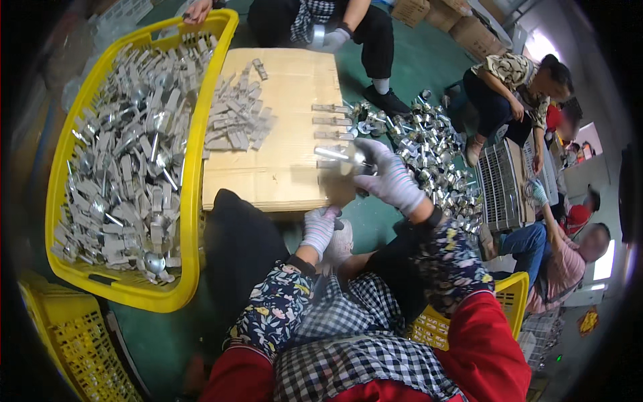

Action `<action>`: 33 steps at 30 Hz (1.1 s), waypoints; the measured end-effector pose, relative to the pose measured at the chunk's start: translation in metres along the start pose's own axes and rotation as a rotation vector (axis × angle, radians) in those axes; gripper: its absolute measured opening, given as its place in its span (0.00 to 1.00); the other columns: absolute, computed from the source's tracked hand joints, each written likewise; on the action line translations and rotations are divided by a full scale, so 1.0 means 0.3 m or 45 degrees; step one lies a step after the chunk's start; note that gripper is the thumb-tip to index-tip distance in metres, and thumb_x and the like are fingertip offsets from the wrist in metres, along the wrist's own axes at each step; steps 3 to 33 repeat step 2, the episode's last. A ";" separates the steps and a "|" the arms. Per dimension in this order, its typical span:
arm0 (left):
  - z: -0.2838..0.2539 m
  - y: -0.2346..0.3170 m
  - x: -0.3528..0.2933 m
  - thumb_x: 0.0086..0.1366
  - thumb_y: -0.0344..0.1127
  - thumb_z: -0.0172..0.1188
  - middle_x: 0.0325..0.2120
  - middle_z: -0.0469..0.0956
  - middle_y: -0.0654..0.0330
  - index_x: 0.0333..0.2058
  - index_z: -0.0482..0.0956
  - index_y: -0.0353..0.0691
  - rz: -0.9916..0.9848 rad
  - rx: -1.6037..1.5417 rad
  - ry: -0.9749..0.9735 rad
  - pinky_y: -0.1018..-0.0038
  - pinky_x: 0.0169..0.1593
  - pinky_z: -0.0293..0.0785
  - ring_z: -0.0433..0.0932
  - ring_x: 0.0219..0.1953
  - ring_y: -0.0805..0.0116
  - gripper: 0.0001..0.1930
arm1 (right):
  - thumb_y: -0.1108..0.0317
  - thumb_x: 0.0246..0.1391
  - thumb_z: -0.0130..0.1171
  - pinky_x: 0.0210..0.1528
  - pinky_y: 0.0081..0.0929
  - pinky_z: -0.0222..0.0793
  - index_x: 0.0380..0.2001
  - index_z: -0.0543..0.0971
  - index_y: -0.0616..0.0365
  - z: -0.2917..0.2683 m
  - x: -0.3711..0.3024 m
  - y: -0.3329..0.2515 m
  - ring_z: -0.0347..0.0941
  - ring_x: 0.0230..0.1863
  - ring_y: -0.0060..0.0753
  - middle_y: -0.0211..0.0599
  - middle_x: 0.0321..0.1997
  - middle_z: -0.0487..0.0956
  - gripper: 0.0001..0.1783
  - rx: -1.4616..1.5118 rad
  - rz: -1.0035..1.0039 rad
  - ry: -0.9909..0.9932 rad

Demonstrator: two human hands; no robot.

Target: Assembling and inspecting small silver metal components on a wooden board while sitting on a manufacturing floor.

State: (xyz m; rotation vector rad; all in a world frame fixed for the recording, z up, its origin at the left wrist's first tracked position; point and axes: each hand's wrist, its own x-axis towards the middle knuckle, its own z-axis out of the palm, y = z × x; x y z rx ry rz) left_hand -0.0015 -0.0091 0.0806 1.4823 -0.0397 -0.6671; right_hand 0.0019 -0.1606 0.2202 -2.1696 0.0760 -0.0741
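My right hand (395, 184), in a striped white glove, is closed on a shiny metal scoop (331, 154) with a rounded end, blurred over the cardboard's right edge. My left hand (318, 233), gloved alike, is low by the near edge of the cardboard with its fingers curled; what they hold, if anything, is hidden. Several grey-sleeved pieces (331, 121) lie in a row along the right edge of the cardboard-topped table (288, 80). A loose heap of grey-sleeved pieces (234, 117) covers its left side.
A yellow basket (194, 221) full of sleeved metal scoops stands at the left. Shiny metal scoops (435, 154) are piled on the green floor at the right. Across the table sits a co-worker with a gloved hand (329, 41). More people sit at the right beside grey crates (499, 187).
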 end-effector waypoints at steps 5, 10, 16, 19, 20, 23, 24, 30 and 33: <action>-0.023 -0.031 -0.010 0.58 0.43 0.54 0.14 0.76 0.58 0.25 0.78 0.33 0.013 0.020 -0.004 0.75 0.27 0.71 0.75 0.20 0.71 0.16 | 0.75 0.39 0.61 0.58 0.32 0.57 0.56 0.60 0.58 0.072 0.039 0.029 0.62 0.55 0.43 0.44 0.56 0.64 0.37 -0.484 -0.323 0.031; -0.023 -0.031 -0.010 0.58 0.43 0.54 0.14 0.76 0.58 0.25 0.78 0.33 0.013 0.020 -0.004 0.75 0.27 0.71 0.75 0.20 0.71 0.16 | 0.75 0.39 0.61 0.58 0.32 0.57 0.56 0.60 0.58 0.072 0.039 0.029 0.62 0.55 0.43 0.44 0.56 0.64 0.37 -0.484 -0.323 0.031; -0.023 -0.031 -0.010 0.58 0.43 0.54 0.14 0.76 0.58 0.25 0.78 0.33 0.013 0.020 -0.004 0.75 0.27 0.71 0.75 0.20 0.71 0.16 | 0.75 0.39 0.61 0.58 0.32 0.57 0.56 0.60 0.58 0.072 0.039 0.029 0.62 0.55 0.43 0.44 0.56 0.64 0.37 -0.484 -0.323 0.031; -0.023 -0.031 -0.010 0.58 0.43 0.54 0.14 0.76 0.58 0.25 0.78 0.33 0.013 0.020 -0.004 0.75 0.27 0.71 0.75 0.20 0.71 0.16 | 0.75 0.39 0.61 0.58 0.32 0.57 0.56 0.60 0.58 0.072 0.039 0.029 0.62 0.55 0.43 0.44 0.56 0.64 0.37 -0.484 -0.323 0.031; -0.023 -0.031 -0.010 0.58 0.43 0.54 0.14 0.76 0.58 0.25 0.78 0.33 0.013 0.020 -0.004 0.75 0.27 0.71 0.75 0.20 0.71 0.16 | 0.75 0.39 0.61 0.58 0.32 0.57 0.56 0.60 0.58 0.072 0.039 0.029 0.62 0.55 0.43 0.44 0.56 0.64 0.37 -0.484 -0.323 0.031; -0.023 -0.031 -0.010 0.58 0.43 0.54 0.14 0.76 0.58 0.25 0.78 0.33 0.013 0.020 -0.004 0.75 0.27 0.71 0.75 0.20 0.71 0.16 | 0.75 0.39 0.61 0.58 0.32 0.57 0.56 0.60 0.58 0.072 0.039 0.029 0.62 0.55 0.43 0.44 0.56 0.64 0.37 -0.484 -0.323 0.031; -0.023 -0.031 -0.010 0.58 0.43 0.54 0.14 0.76 0.58 0.25 0.78 0.33 0.013 0.020 -0.004 0.75 0.27 0.71 0.75 0.20 0.71 0.16 | 0.75 0.39 0.61 0.58 0.32 0.57 0.56 0.60 0.58 0.072 0.039 0.029 0.62 0.55 0.43 0.44 0.56 0.64 0.37 -0.484 -0.323 0.031; -0.023 -0.031 -0.010 0.58 0.43 0.54 0.14 0.76 0.58 0.25 0.78 0.33 0.013 0.020 -0.004 0.75 0.27 0.71 0.75 0.20 0.71 0.16 | 0.75 0.39 0.61 0.58 0.32 0.57 0.56 0.60 0.58 0.072 0.039 0.029 0.62 0.55 0.43 0.44 0.56 0.64 0.37 -0.484 -0.323 0.031; -0.023 -0.031 -0.010 0.58 0.43 0.54 0.14 0.76 0.58 0.25 0.78 0.33 0.013 0.020 -0.004 0.75 0.27 0.71 0.75 0.20 0.71 0.16 | 0.75 0.39 0.61 0.58 0.32 0.57 0.56 0.60 0.58 0.072 0.039 0.029 0.62 0.55 0.43 0.44 0.56 0.64 0.37 -0.484 -0.323 0.031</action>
